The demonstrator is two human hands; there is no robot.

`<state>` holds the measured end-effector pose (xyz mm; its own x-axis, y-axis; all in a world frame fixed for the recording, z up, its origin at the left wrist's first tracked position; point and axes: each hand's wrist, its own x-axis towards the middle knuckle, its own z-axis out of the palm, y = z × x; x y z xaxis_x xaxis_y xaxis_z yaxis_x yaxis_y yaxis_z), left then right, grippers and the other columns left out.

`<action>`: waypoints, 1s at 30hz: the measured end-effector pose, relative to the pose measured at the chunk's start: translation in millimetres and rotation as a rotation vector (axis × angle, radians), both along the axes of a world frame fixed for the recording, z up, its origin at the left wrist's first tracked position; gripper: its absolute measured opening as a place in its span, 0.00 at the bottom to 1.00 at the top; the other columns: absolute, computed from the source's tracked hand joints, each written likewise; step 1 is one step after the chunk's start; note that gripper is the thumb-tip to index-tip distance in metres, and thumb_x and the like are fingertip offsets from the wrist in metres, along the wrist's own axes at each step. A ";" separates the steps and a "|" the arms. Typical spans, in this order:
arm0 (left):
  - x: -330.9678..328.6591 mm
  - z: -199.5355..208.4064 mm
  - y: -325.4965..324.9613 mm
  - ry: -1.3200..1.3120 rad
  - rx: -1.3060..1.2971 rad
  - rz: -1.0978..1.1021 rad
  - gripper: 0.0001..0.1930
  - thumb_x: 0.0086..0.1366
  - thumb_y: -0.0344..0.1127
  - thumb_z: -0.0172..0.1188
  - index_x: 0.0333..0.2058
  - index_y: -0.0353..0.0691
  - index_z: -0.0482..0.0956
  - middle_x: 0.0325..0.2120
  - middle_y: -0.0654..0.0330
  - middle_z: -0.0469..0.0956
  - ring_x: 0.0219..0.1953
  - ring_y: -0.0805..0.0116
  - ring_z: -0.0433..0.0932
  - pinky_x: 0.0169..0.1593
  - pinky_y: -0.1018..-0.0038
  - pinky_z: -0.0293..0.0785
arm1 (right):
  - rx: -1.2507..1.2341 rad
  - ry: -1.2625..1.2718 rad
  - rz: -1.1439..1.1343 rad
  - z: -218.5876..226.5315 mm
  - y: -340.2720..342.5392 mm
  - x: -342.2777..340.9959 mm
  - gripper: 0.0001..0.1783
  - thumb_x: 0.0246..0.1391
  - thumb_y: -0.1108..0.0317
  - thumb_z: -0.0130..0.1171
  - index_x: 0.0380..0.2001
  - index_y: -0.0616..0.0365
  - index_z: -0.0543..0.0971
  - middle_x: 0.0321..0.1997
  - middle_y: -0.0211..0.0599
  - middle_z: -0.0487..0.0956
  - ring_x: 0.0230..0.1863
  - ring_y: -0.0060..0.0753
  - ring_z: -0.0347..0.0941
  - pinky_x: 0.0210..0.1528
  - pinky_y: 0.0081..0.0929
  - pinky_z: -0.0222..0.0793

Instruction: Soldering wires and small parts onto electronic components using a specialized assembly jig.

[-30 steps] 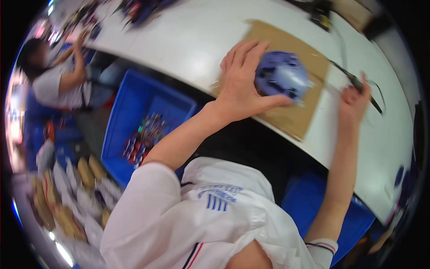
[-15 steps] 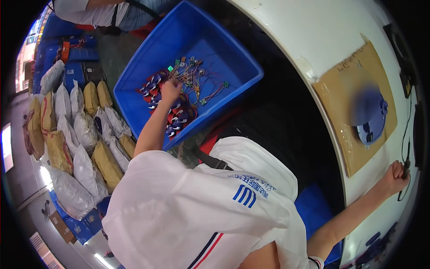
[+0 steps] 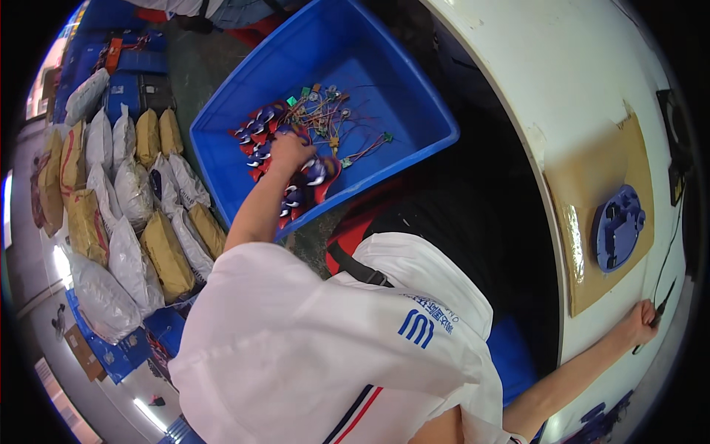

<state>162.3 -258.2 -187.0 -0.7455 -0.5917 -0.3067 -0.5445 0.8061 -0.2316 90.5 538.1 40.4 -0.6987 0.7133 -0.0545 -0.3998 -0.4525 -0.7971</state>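
Note:
In the blue bin [image 3: 222, 103], my left hand [image 3: 291, 152] reaches down among a heap of purple, red and white parts [image 3: 260, 152]. Its fingers are curled on a purple and red part [image 3: 319, 172], which looks smeared. Beside the heap lies a tangle of thin wires [image 3: 325, 118] with small green boards. Out over the white table, my right hand [image 3: 638, 325] is closed around a slim dark corded tool [image 3: 660, 309], which looks like a soldering iron. A purple plastic shell [image 3: 620, 228] with its hollow inside showing lies on a cardboard sheet [image 3: 592, 285].
The white table [image 3: 510, 55] curves along my right. Bulging white sacks [image 3: 133, 270] and tan sacks [image 3: 166, 255] stand in rows on the left. Another person's white clothing [image 3: 181, 6] shows at the top. A dark device [image 3: 674, 122] lies at the table's far right.
The view has shifted a little. My left hand has moved slightly within the heap, and a purple part by its fingers has shifted. My right hand still holds the corded tool, now angled differently.

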 end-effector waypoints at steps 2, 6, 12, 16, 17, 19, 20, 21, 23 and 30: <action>-17.9 45.6 0.3 0.061 -0.023 0.044 0.30 0.46 0.55 0.65 0.38 0.32 0.79 0.38 0.47 0.78 0.34 0.48 0.78 0.39 0.62 0.76 | 0.035 -0.018 0.026 -12.2 2.3 1.5 0.22 0.59 0.73 0.35 0.53 0.74 0.67 0.12 0.24 0.53 0.12 0.16 0.44 0.19 0.17 0.43; -34.2 135.4 -18.0 0.430 0.427 0.273 0.32 0.46 0.56 0.61 0.40 0.32 0.82 0.26 0.53 0.82 0.30 0.59 0.79 0.38 0.71 0.75 | 0.008 0.014 0.098 -18.1 -10.0 5.1 0.25 0.58 0.73 0.37 0.57 0.72 0.66 0.11 0.23 0.53 0.12 0.15 0.45 0.18 0.15 0.41; -76.5 263.9 39.7 0.765 0.673 0.033 0.24 0.51 0.39 0.63 0.46 0.30 0.78 0.33 0.54 0.80 0.31 0.70 0.75 0.36 0.78 0.72 | 0.025 0.096 0.199 -24.8 -33.9 5.5 0.24 0.59 0.73 0.41 0.59 0.67 0.66 0.10 0.20 0.52 0.11 0.14 0.44 0.16 0.13 0.40; -116.9 344.5 90.6 0.910 1.033 -0.242 0.25 0.54 0.35 0.61 0.51 0.32 0.75 0.36 0.58 0.79 0.36 0.72 0.75 0.41 0.82 0.69 | -0.026 0.017 0.125 -11.3 -50.2 9.7 0.22 0.60 0.69 0.42 0.55 0.68 0.71 0.09 0.18 0.50 0.09 0.13 0.42 0.14 0.13 0.40; -127.0 364.4 107.5 0.917 1.037 -0.273 0.25 0.54 0.35 0.61 0.51 0.32 0.75 0.36 0.58 0.79 0.36 0.72 0.75 0.41 0.82 0.69 | -0.030 0.038 0.105 -14.7 -45.9 9.8 0.22 0.60 0.69 0.42 0.55 0.68 0.71 0.09 0.18 0.50 0.09 0.13 0.42 0.14 0.13 0.40; -164.6 382.7 140.2 1.015 1.158 -0.446 0.22 0.55 0.38 0.61 0.47 0.31 0.77 0.35 0.57 0.79 0.36 0.71 0.75 0.41 0.80 0.69 | -0.028 0.048 0.147 -17.4 -35.2 21.1 0.22 0.59 0.69 0.45 0.54 0.66 0.73 0.09 0.18 0.50 0.08 0.13 0.41 0.13 0.13 0.39; -169.3 397.8 149.1 1.021 1.076 -0.546 0.23 0.56 0.35 0.60 0.50 0.32 0.75 0.37 0.57 0.78 0.38 0.70 0.74 0.44 0.80 0.68 | -0.066 0.011 0.116 -16.6 -47.4 11.3 0.22 0.58 0.69 0.44 0.55 0.64 0.72 0.08 0.17 0.50 0.07 0.13 0.41 0.12 0.13 0.38; -169.8 420.8 164.4 1.022 0.987 -0.648 0.24 0.56 0.33 0.60 0.52 0.32 0.73 0.38 0.56 0.78 0.40 0.69 0.74 0.47 0.80 0.68 | -0.111 -0.025 0.081 -9.6 -60.0 4.5 0.22 0.58 0.69 0.44 0.55 0.62 0.72 0.08 0.17 0.51 0.06 0.12 0.41 0.11 0.13 0.37; -183.8 431.7 248.5 1.160 1.108 -0.709 0.18 0.59 0.31 0.55 0.48 0.30 0.73 0.33 0.56 0.78 0.33 0.71 0.73 0.39 0.82 0.68 | -0.111 -0.021 0.069 -8.1 -62.4 7.0 0.22 0.58 0.67 0.45 0.54 0.62 0.73 0.08 0.17 0.52 0.07 0.13 0.41 0.11 0.13 0.36; -320.7 428.8 229.6 1.094 1.168 -1.213 0.17 0.58 0.35 0.58 0.44 0.30 0.75 0.30 0.56 0.78 0.30 0.71 0.74 0.35 0.81 0.69 | -0.128 -0.019 -0.090 10.2 -87.2 4.2 0.23 0.57 0.66 0.42 0.54 0.61 0.73 0.08 0.18 0.52 0.07 0.13 0.41 0.11 0.14 0.37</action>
<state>-158.3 -28.6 241.8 -0.6317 0.3775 0.6771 0.7749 0.2818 0.5658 94.7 450.9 50.7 -0.6302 0.7595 -0.1614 -0.4289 -0.5138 -0.7430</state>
